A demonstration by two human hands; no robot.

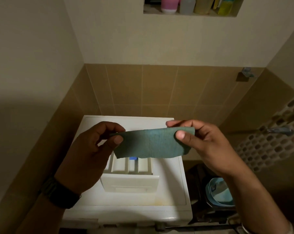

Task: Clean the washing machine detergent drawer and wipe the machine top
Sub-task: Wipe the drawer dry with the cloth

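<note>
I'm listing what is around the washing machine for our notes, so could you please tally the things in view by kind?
Green scouring pad, held up by the left hand and right hand: 1
Detergent drawer, resting on the washing machine top: 1
Washing machine: 1
Bottles in the wall niche: at least 4, partly cropped
Blue basin on the floor: 1
Total: at least 8

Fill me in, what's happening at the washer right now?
A person holds a green scouring pad stretched between the left hand and right hand, above the washing machine. The detergent drawer sits on the machine top, removed, compartments facing up. The pad touches neither the drawer nor the top, so no scrubbing at this moment.
</note>
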